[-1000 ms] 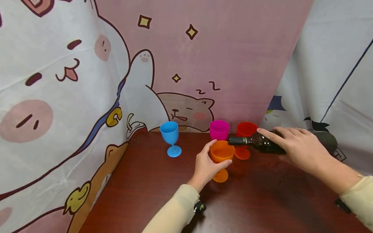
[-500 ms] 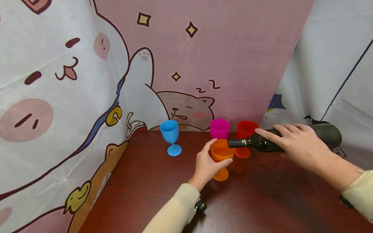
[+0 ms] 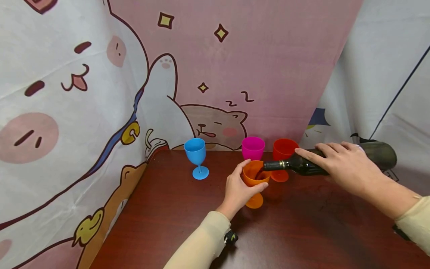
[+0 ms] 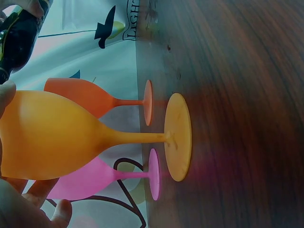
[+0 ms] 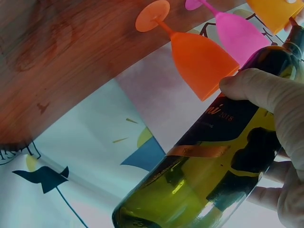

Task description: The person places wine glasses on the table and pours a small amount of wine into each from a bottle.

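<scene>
My left hand (image 3: pixel 236 190) holds the bowl of the orange goblet (image 3: pixel 254 182) between thumb and fingers; its foot stands on the table. Gripped in my right hand (image 3: pixel 351 168), the dark wine bottle (image 3: pixel 304 164) lies nearly level, its neck over the goblet's right rim. Dark red liquid runs from the mouth into the goblet. In the left wrist view the orange goblet (image 4: pixel 52 135) stands in front of the others. The right wrist view has the labelled bottle (image 5: pixel 199 161) with my right hand's fingers (image 5: pixel 266 90) around it.
Behind the orange goblet stand a magenta goblet (image 3: pixel 253 148) and, further right, a red one (image 3: pixel 284 148) partly behind the bottle neck. A blue goblet (image 3: pixel 196 152) stands to the left on the dark red table (image 3: pixel 161 220). Printed cloth (image 3: pixel 268 67) hangs behind the table.
The bottle's base has risen slightly and shifted right with my right hand, and liquid now shows at its mouth. My left hand keeps its hold on the orange goblet.
</scene>
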A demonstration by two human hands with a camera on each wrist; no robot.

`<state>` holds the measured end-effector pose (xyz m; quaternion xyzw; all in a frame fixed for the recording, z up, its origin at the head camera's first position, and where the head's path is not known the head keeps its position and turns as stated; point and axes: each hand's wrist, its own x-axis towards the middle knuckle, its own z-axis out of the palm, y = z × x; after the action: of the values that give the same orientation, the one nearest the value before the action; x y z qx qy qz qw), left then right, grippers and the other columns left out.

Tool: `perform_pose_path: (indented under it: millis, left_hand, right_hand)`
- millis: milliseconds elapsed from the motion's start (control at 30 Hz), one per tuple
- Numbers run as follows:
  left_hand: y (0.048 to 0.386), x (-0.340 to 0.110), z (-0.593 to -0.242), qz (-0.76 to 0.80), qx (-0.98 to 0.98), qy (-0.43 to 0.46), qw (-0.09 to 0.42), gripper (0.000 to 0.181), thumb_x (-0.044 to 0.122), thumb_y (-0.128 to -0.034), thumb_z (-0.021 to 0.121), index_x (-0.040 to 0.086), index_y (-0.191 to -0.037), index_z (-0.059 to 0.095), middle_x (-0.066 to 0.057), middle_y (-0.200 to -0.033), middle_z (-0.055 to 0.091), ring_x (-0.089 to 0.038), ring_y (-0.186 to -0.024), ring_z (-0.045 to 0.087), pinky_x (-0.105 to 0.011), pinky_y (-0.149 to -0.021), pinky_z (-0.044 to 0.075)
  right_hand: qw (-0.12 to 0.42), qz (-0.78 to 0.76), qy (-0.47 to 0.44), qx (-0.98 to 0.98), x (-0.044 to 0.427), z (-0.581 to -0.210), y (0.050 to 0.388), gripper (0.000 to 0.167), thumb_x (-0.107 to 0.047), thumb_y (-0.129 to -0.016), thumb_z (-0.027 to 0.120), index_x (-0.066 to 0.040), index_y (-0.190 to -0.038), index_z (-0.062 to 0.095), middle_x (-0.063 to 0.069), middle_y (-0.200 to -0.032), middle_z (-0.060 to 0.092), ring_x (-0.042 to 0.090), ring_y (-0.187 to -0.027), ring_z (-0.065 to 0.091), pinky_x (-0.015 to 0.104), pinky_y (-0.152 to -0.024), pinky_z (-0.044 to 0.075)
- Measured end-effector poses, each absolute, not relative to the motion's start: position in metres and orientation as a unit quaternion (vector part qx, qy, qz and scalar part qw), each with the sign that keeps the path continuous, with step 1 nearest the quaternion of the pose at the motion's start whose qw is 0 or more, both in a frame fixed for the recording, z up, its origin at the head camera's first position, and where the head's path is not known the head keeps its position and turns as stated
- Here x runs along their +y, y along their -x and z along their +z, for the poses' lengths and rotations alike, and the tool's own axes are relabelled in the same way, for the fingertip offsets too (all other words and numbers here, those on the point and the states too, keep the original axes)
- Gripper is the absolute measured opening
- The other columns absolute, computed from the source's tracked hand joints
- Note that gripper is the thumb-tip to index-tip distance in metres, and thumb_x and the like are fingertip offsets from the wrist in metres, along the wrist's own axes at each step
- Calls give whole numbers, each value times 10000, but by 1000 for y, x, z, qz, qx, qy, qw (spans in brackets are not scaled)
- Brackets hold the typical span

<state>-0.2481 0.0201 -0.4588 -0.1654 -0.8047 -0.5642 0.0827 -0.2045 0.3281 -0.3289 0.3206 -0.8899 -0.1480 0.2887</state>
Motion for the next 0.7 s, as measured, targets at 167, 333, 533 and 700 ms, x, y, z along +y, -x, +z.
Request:
perform_pose_path:
  millis: [167, 333, 533, 700]
  left_hand:
    - [249, 21, -460, -565, -804, 167, 85, 871, 411, -824, 933, 246, -1569, 512, 71, -1397, 706, -165, -1236, 685, -300, -1023, 599]
    - [249, 20, -460, -565, -804, 167, 82, 866, 410, -828, 930, 256, -1569, 509, 71, -1392, 707, -156, -1237, 685, -301, -1021, 602]
    - [249, 20, -459, -567, -802, 170, 84, 868, 413, -829, 929, 242, -1570, 510, 50, -1391, 712, -180, -1237, 693, -308, -1019, 605]
    - [249, 20, -460, -570, -800, 167, 82, 872, 414, -822, 934, 245, -1567, 515, 73, -1384, 716, -153, -1221, 697, -286, -1008, 604]
  right_hand:
    - [287, -150, -318, -891, 330, -329, 204, 1091, 78, -645, 916, -327, -1573, 512, 180, -1183, 722, 378, -1034, 717, 611, -832, 601]
    - [284, -151, -319, -892, 330, -328, 202, 1087, 96, -654, 889, -311, -1582, 494, 184, -1178, 722, 383, -1033, 711, 622, -834, 593]
    - [274, -151, -310, -898, 329, -329, 201, 1098, 109, -678, 868, -324, -1603, 465, 184, -1200, 719, 381, -1057, 710, 624, -849, 588]
    - [256, -114, -281, -918, 323, -341, 200, 1085, -107, -673, 967, -332, -1602, 453, 183, -1229, 732, 410, -1011, 737, 671, -809, 587]
